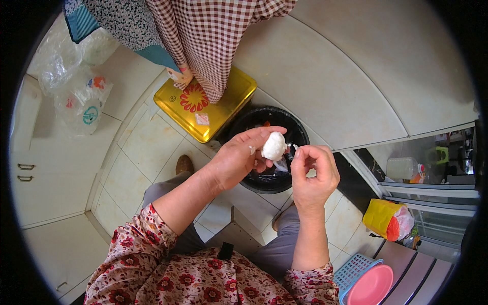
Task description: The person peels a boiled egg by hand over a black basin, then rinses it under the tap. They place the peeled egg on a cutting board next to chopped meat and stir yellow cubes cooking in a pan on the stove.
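Observation:
My left hand point(244, 152) cups a white, rounded thing point(274, 146) that looks like a peeled egg, with a rough patch at its right side. A small white flake point(252, 150) sticks to the skin near the base of my left thumb. To the right, my right hand point(315, 173) pinches a tiny white scrap point(296, 146) between thumb and forefinger, slightly apart from the egg. Both hands are above a round black bin point(263, 187), whose contents include dark plastic and a whitish piece, partly hidden by my hands.
A golden tin box point(228, 87) stands beside the bin, with checked cloth point(213, 34) hanging over it. Clear plastic bags point(82, 76) hang at the left. A yellow bag point(377, 219), a blue basket point(354, 267) and a pink basin point(373, 284) are at the right.

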The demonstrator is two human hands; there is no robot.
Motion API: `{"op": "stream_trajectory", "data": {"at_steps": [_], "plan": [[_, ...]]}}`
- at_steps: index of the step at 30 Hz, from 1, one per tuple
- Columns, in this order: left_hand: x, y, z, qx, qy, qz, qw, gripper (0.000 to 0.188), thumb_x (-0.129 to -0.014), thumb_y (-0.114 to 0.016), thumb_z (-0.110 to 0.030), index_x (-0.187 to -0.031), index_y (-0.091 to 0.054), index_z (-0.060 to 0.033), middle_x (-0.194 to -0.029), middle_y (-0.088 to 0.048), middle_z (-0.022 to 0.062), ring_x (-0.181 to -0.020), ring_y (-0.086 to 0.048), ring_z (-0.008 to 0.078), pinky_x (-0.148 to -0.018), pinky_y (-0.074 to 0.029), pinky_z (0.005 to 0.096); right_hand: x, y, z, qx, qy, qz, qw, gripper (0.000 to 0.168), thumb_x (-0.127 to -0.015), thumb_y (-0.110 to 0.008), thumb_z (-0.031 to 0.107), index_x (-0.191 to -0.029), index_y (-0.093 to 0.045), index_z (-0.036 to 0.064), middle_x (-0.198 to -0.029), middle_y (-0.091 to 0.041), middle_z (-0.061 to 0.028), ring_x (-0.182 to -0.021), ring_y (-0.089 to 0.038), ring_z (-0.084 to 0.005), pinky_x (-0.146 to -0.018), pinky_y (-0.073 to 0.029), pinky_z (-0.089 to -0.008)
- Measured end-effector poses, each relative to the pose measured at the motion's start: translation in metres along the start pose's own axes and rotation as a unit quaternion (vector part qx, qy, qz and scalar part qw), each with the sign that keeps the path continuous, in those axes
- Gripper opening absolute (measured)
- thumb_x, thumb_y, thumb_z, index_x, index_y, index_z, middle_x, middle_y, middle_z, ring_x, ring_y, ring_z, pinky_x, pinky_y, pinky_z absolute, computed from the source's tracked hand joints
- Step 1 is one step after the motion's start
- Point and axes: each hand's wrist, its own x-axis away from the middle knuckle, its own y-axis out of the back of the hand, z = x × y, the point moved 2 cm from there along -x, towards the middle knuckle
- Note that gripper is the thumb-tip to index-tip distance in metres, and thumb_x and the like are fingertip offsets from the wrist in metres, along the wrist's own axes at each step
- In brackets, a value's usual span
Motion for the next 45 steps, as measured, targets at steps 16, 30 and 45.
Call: {"op": "stream_trajectory", "data": {"at_steps": [16, 30, 45], "plan": [[-0.003, 0.006, 0.003, 0.098, -0.019, 0.019, 0.995, 0.034, -0.099, -0.053, -0.027, -0.129, -0.053, -0.0112, -0.108, -0.064, 0.0046, -0.089, -0.064, 0.0123, -0.077, -0.054, 0.0263, 0.004, -0.011, 0.004, 0.034, 0.021, 0.04, 0.998, 0.02, -0.073, -0.078, 0.004, -0.087, -0.064, 0.002, -0.08, -0.062, -0.0085, -0.065, -0.063, -0.0215, -0.053, -0.051, -0.0299], [-0.002, 0.004, 0.005, 0.004, -0.111, -0.005, 0.994, 0.032, -0.095, -0.058, -0.013, -0.126, -0.055, -0.0084, -0.113, -0.063, 0.0061, -0.102, -0.063, 0.0163, -0.083, -0.056, 0.0322, 0.006, -0.011, 0.002, 0.027, -0.001, 0.051, 0.998, 0.014, -0.075, -0.072, -0.003, -0.086, -0.064, 0.001, -0.08, -0.064, -0.0101, -0.067, -0.063, -0.0257, -0.058, -0.052, -0.0324], [-0.002, 0.001, 0.006, 0.012, -0.127, 0.003, 0.992, 0.033, -0.093, -0.063, -0.011, -0.124, -0.055, -0.0065, -0.111, -0.062, 0.0064, -0.101, -0.062, 0.0147, -0.085, -0.055, 0.0297, 0.009, -0.015, 0.002, 0.082, 0.037, 0.004, 0.996, 0.013, -0.074, -0.07, -0.004, -0.083, -0.063, 0.002, -0.076, -0.062, -0.009, -0.062, -0.061, -0.0235, -0.054, -0.051, -0.0317]]}}
